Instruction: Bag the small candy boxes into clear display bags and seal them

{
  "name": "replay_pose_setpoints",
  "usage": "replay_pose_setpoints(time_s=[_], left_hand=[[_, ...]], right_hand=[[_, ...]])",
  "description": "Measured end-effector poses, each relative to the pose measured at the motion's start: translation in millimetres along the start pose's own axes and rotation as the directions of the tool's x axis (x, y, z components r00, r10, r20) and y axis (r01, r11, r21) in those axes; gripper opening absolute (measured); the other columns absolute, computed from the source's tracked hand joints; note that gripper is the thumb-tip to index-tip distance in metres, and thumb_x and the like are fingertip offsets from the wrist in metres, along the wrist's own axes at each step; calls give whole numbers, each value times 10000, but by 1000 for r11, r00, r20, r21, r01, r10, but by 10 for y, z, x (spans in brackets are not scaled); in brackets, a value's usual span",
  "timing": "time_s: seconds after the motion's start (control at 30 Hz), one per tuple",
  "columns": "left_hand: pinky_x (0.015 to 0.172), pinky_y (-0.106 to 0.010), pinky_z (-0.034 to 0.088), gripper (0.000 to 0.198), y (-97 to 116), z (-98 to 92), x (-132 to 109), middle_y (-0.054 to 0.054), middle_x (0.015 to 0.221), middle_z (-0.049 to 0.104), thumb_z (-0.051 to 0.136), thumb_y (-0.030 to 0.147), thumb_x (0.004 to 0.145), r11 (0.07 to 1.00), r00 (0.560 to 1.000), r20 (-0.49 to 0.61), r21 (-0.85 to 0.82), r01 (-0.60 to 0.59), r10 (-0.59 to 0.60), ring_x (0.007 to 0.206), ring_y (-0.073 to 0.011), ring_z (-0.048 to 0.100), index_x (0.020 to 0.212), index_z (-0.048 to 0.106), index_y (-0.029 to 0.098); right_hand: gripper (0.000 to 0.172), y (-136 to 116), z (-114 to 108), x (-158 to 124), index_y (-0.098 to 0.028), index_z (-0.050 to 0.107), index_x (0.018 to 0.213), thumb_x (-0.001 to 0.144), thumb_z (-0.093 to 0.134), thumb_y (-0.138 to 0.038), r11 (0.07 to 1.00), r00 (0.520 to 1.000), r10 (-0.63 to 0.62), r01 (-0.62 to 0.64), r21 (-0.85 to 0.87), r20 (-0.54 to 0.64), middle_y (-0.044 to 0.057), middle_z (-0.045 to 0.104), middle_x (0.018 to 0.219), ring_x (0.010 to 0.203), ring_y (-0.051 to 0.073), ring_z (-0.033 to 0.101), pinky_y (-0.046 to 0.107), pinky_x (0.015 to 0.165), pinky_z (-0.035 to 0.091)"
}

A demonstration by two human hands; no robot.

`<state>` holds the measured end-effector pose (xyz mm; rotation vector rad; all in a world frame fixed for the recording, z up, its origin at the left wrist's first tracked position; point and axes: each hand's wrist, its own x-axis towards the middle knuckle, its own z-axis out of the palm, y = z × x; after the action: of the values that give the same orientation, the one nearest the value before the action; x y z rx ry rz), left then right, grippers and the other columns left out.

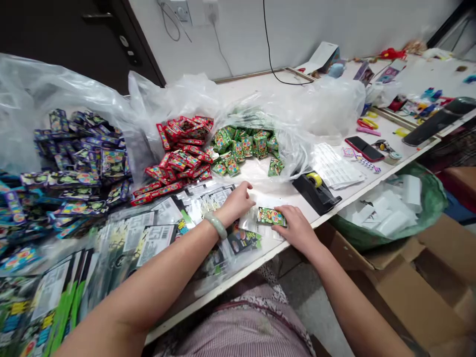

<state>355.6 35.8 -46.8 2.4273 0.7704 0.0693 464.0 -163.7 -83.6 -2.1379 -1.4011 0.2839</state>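
From the head camera, the person leans over a white workbench (pixel 297 191) with both forearms reaching forward, palms down. The left hand (pixel 238 202), a pale green bangle (pixel 216 225) on its wrist, rests on a clear plastic sleeve (pixel 250 223), its fingers lightly curved and slightly apart, pinching nothing that can be seen. The right hand (pixel 295 229) lies just beside it, its fingers (pixel 280 223) curved against the end of one small green foil packet (pixel 270 216), which sits flat on the sleeve between the two hands; whether those fingers grip it or only touch it, I cannot tell. Three heaps of packets lie in a large clear plastic bag (pixel 327 106) and its folds: blue-purple (pixel 78 158), red (pixel 182 148) and green (pixel 243 146), each too many and too overlapped to count. Printed sleeves (pixel 156 238) are strewn in front of the heaps, under the left forearm. To the right stand one black tape dispenser (pixel 316 193) with a yellow roll, one phone (pixel 364 148) and one stack of label sheets (pixel 334 166). Below the bench edge, a green-lined bin (pixel 386 218) holds white paper pieces, beside one cardboard box (pixel 409 292).
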Motion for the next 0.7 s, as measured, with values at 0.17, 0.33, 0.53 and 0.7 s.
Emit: replay_pose_setpoints(time_s=[0.17,0.33,0.53,0.7], left_hand=[[938,-377,433,498,-34,-47,46,-96,1049,625,726,149,704,1000,999,-29,3,-27,27,1093,-292,545,1174,561,167],[812,-288,477,424,-19,-8,124,-48,965,637,643,64,721,997,1000,-4,-80,-14,14,880,-195,603,1129,599,170],[701,-254,466,472,28,5,4,-25,864,630,538,-7,720,985,999,-27,-172,13,-18,759,-164,600,1162,577,154],[820,-315,454,392,-5,-16,-64,-49,888,638,639,66,711,976,997,-79,-216,-10,-8,888,-223,604,1090,614,166]], right_hand=[[411,19,16,-14,-184,580,1187,788,672,-216,999,999,-36,35,-38,-34,115,626,1159,1076,305,545,453,943,458],[417,31,46,-27,-172,574,1182,786,690,-231,999,998,-35,34,-38,-42,121,627,1154,1078,312,544,460,947,456],[409,57,38,-26,-177,574,1169,783,681,-259,1000,999,-10,10,14,-42,108,629,1118,1059,293,557,445,934,462],[405,115,-16,-50,-178,567,1176,804,649,-316,994,997,49,-43,105,-52,106,616,1129,1072,268,571,423,955,461]])
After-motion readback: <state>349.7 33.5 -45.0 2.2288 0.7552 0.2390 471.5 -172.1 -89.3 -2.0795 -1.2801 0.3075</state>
